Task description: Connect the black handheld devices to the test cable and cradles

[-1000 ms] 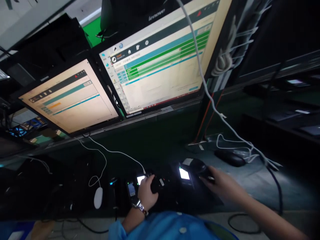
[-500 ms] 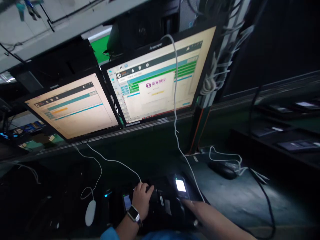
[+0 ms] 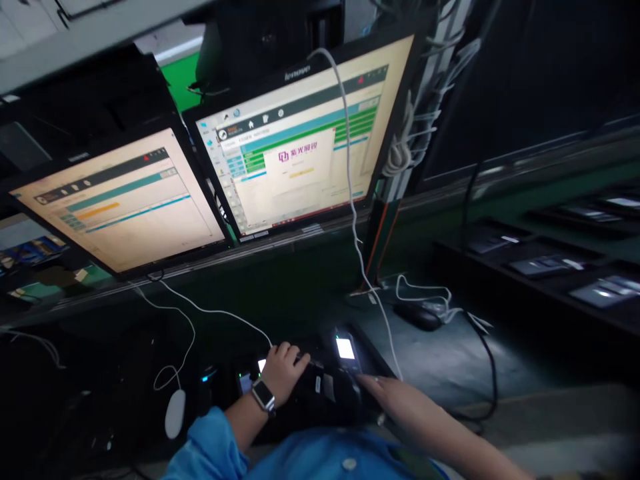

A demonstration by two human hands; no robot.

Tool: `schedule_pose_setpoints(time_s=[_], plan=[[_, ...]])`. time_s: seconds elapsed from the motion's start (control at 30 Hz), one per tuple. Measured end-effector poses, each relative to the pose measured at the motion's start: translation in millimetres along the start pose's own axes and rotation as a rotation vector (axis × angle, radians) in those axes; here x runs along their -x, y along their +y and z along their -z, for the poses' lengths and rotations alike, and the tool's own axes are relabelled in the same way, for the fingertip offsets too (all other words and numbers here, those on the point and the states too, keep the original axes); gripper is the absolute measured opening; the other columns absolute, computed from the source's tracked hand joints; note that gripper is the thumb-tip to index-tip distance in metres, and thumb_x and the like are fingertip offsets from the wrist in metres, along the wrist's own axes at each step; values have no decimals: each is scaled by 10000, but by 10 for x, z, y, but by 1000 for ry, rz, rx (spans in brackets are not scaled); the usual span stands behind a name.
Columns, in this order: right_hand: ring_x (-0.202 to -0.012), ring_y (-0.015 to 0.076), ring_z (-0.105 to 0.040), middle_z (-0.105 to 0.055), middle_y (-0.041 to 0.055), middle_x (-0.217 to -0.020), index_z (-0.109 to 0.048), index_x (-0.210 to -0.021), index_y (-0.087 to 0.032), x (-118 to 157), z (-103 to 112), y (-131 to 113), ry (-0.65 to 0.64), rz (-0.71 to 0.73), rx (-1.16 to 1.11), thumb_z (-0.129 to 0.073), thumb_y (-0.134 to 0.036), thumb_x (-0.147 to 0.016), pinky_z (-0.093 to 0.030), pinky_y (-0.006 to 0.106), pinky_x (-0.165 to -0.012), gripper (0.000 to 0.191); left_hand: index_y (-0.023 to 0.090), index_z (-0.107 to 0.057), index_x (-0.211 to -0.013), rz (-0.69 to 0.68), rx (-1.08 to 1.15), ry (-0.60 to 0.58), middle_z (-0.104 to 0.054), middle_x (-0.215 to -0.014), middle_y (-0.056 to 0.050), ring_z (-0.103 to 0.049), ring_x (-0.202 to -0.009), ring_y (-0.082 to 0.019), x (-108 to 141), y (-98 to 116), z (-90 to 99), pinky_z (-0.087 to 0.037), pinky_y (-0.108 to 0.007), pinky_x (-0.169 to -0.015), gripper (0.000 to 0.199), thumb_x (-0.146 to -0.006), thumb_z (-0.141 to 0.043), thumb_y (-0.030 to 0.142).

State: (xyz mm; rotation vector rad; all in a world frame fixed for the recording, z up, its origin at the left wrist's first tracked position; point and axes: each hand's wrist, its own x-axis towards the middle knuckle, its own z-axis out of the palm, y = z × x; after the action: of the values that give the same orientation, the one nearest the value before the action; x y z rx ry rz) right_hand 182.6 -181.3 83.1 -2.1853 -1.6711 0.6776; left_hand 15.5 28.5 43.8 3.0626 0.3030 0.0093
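My left hand [image 3: 285, 370], with a watch on its wrist, is closed around a dark device whose lit screen [image 3: 262, 365] peeks out at its left; a white cable runs to its top. My right hand [image 3: 377, 390] lies at the lower end of a dark phone [image 3: 346, 349] with a bright white screen; its fingers are mostly hidden and blurred. Between the hands is a dark object with pale labels [image 3: 318, 384]. Left of my left hand is another small lit phone [image 3: 245, 382].
Two monitors [image 3: 297, 153] [image 3: 125, 200] stand behind the bench. A white mouse [image 3: 175, 413] lies at the left, a black mouse [image 3: 419, 316] with cables at the right. Trays [image 3: 505, 283] of phones stand far right. A white cable hangs before the right monitor.
The view has shifted, so the monitors and bench sit further left and higher, and more blue clothing shows. A lit white screen now appears beside my left hand.
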Motion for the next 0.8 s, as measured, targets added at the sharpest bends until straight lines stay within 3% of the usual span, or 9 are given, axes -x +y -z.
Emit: schedule_pose_setpoints(time_s=[0.27, 0.6, 0.7, 0.8], plan=[[-1025, 275, -650, -679, 136, -1138, -588, -1184, -124, 86, 144, -83, -75, -54, 24, -490, 32, -667, -498, 373, -872, 549, 255, -490, -1304, -39, -198, 64, -582, -1208, -79, -482, -1078, -232, -66, -53, 14, -443, -391, -841, 439, -914, -364, 99], [-1030, 261, -654, -679, 126, -1147, -581, -1220, -164, 127, 155, -111, -30, -94, 38, -506, -8, -662, -502, 351, -886, 585, 265, -514, -1287, -14, -138, 105, -584, -1192, -85, -478, -1100, -235, -96, -82, -26, -459, -412, -851, 465, -878, -422, 64], [-1024, 277, -662, -685, 141, -1131, -559, -1228, -156, -5, 127, 145, 49, -194, 35, -491, -67, -712, -516, 367, -864, 528, 271, -516, -1295, 95, 41, 50, -579, -1226, -74, -472, -1129, -241, -52, -100, -71, -459, -433, -905, 572, -784, -502, 14], [-906, 331, -694, -720, 175, -972, -573, -1159, -120, -264, 103, 661, 177, -447, 95, -430, -146, -804, -536, 430, -757, 384, 213, -552, -1258, 415, 553, 123, -590, -1230, -91, -492, -1159, -248, 19, -76, -167, -424, -414, -992, 620, -663, -641, 62]])
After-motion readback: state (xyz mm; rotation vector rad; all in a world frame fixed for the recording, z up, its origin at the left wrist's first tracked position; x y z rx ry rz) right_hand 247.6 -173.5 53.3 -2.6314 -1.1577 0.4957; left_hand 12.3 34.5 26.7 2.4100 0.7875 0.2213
